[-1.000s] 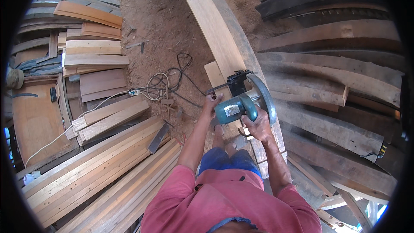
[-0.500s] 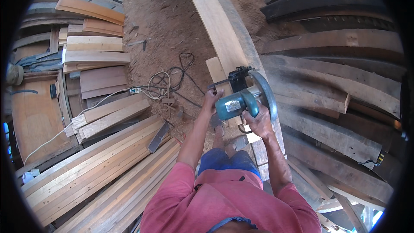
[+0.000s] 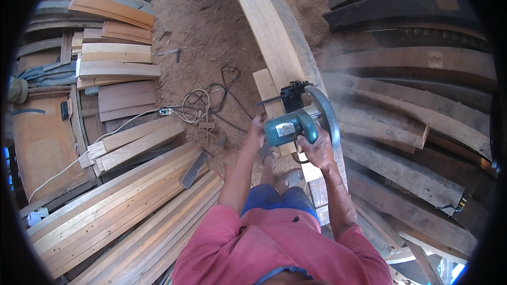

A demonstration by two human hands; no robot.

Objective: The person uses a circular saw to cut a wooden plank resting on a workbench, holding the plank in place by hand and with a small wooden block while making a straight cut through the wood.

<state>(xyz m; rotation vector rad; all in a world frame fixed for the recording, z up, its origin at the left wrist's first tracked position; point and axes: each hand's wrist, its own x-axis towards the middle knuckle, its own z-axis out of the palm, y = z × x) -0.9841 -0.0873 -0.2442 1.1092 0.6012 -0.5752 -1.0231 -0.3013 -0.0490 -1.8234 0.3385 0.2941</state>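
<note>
A teal circular saw (image 3: 283, 129) with a grey rounded blade guard (image 3: 326, 113) rests on a long pale plank (image 3: 274, 47). My right hand (image 3: 318, 149) is wrapped round the saw's rear handle. Just left of the motor is my left hand (image 3: 255, 131); its fingers are blurred and partly hidden, so I cannot make out whether they touch the housing. A thin dark guide bar (image 3: 268, 100) sticks out left from the saw's black base (image 3: 293, 95), free of my fingers. Beneath it lies a short pale board (image 3: 262, 82).
Heavy dark beams (image 3: 406, 60) are stacked along the right. Planks (image 3: 116, 195) and shorter boards (image 3: 127, 97) lie in piles at left. Coiled cables (image 3: 203, 103) trail over the sawdust-covered ground (image 3: 195, 31), with a metal square (image 3: 171, 53) farther off.
My left hand has let go of the guide bar and drawn back toward me, beside the motor. My right hand keeps its hold; the saw has hardly shifted.
</note>
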